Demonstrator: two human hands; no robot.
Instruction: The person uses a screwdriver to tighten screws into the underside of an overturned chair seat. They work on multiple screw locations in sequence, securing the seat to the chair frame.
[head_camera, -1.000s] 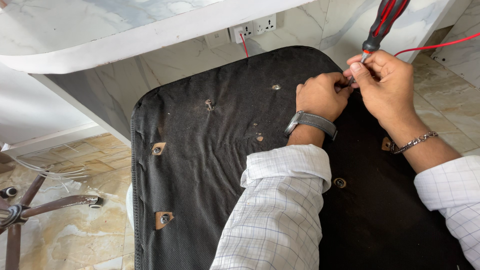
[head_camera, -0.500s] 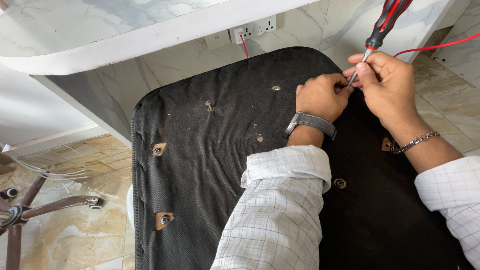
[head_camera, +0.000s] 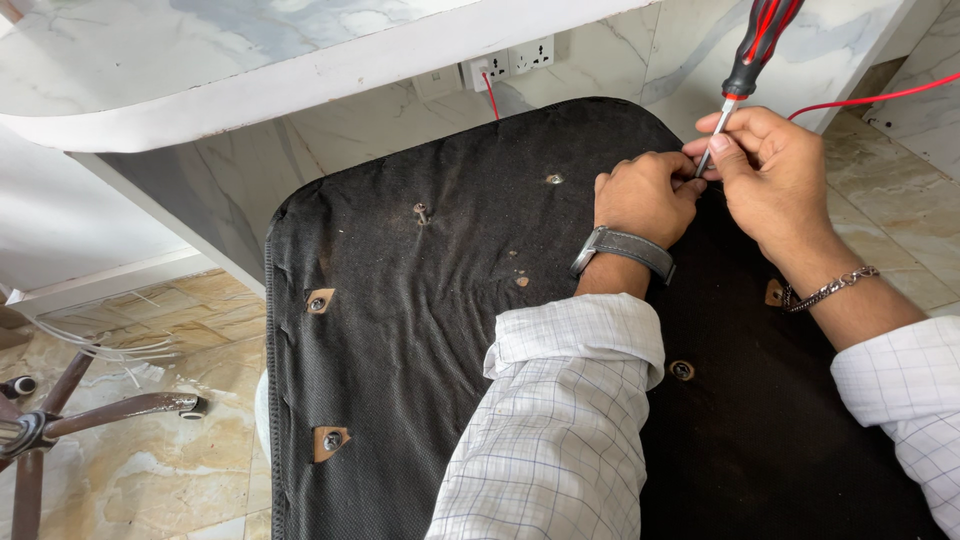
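A black fabric-covered chair seat underside (head_camera: 420, 340) lies face down before me, dotted with bolt holes and screws. My right hand (head_camera: 765, 170) pinches the metal shaft of a red-and-black screwdriver (head_camera: 750, 55), its tip pointing down at the seat's far edge. My left hand (head_camera: 645, 195), with a grey watch strap on the wrist, is curled in a fist right beside the tip, touching the seat. What lies under the tip is hidden by my fingers.
A white marble counter (head_camera: 250, 60) overhangs the far side, with wall sockets (head_camera: 510, 62) and a red cable (head_camera: 870, 98) below it. A chair's wheeled base (head_camera: 60, 420) lies on the tiled floor at left. Screws (head_camera: 682, 370) stick out of the seat.
The screwdriver handle has swung a little to the right and stands more upright. Both hands stay at the same spot on the seat's far edge.
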